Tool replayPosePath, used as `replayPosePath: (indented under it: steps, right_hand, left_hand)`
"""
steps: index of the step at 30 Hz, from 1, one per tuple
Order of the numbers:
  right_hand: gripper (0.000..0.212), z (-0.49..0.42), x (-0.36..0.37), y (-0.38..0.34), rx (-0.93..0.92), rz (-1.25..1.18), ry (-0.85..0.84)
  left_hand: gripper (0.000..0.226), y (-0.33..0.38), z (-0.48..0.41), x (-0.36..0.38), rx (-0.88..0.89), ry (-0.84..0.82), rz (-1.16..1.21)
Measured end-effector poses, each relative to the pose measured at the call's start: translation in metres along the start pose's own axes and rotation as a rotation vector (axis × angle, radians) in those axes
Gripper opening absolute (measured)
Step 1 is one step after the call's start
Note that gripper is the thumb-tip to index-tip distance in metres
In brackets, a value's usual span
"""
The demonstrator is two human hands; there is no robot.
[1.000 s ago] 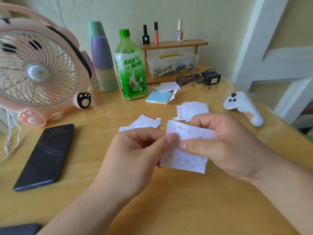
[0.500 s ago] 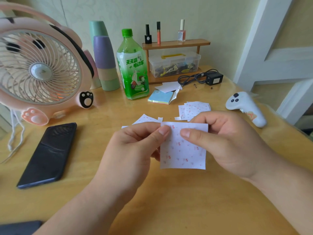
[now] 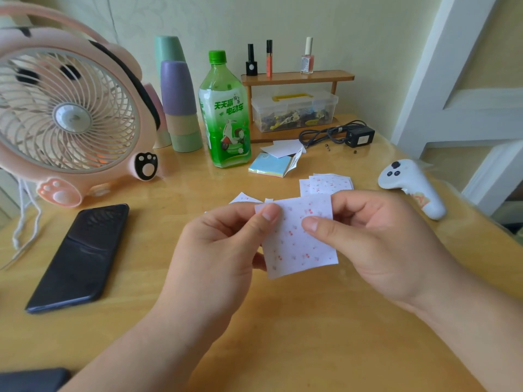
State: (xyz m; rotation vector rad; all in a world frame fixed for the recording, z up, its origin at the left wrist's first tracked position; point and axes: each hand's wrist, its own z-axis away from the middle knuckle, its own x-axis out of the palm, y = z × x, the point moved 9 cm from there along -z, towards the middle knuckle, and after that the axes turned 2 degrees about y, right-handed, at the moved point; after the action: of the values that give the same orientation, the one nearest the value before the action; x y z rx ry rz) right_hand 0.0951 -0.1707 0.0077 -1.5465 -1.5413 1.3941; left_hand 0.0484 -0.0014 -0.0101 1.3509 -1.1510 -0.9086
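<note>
A small white paper square (image 3: 297,244) printed with tiny red cherries is held just above the wooden table (image 3: 283,335). My left hand (image 3: 218,250) pinches its upper left corner between thumb and fingers. My right hand (image 3: 379,239) pinches its right side, thumb on the front face. More cherry-print squares lie in a small stack (image 3: 328,183) behind my hands, and another piece (image 3: 243,198) peeks out behind my left hand.
A pink fan (image 3: 68,117) stands at the left, with a black phone (image 3: 82,256) in front of it. Stacked cups (image 3: 178,106), a green bottle (image 3: 225,114), a coloured note pad (image 3: 271,168), a wooden shelf (image 3: 297,77) over a clear box (image 3: 294,111), a black adapter (image 3: 359,135) and a white controller (image 3: 413,185) ring the back and right.
The paper went from folded and tilted to an opened, nearly flat square facing me. Both hands rose slightly and kept their pinch on it.
</note>
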Motion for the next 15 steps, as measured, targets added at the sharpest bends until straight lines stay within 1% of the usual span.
replayPosePath:
  steps: [3, 6, 8, 9, 11, 13, 15]
  right_hand:
    - [0.031, 0.0, 0.001, 0.009, 0.086, -0.079, 0.016]
    - [0.018, -0.001, 0.004, 0.012, 0.138, -0.161, -0.004]
    - [0.027, -0.001, 0.005, 0.012, 0.121, -0.168, -0.021]
    - [0.026, -0.001, 0.004, 0.011, 0.103, -0.163, -0.022]
    - [0.015, -0.001, 0.005, 0.006, 0.07, -0.139, -0.032]
    - [0.016, 0.001, 0.007, 0.001, 0.024, -0.081, -0.064]
    - [0.013, 0.003, 0.008, -0.007, -0.039, -0.01, -0.106]
  left_hand:
    - [0.02, -0.007, -0.002, 0.0, -0.041, -0.001, 0.082]
    - [0.016, -0.009, -0.004, -0.002, -0.052, 0.006, 0.152]
    - [0.016, -0.011, -0.003, 0.002, -0.085, -0.054, 0.146]
    - [0.019, -0.014, -0.001, 0.006, -0.114, -0.103, 0.123]
    - [0.022, -0.018, 0.002, 0.013, -0.163, -0.182, 0.052]
    - [0.02, -0.02, 0.005, 0.016, -0.187, -0.214, 0.001]
    - [0.021, -0.018, 0.005, 0.016, -0.181, -0.2, -0.014]
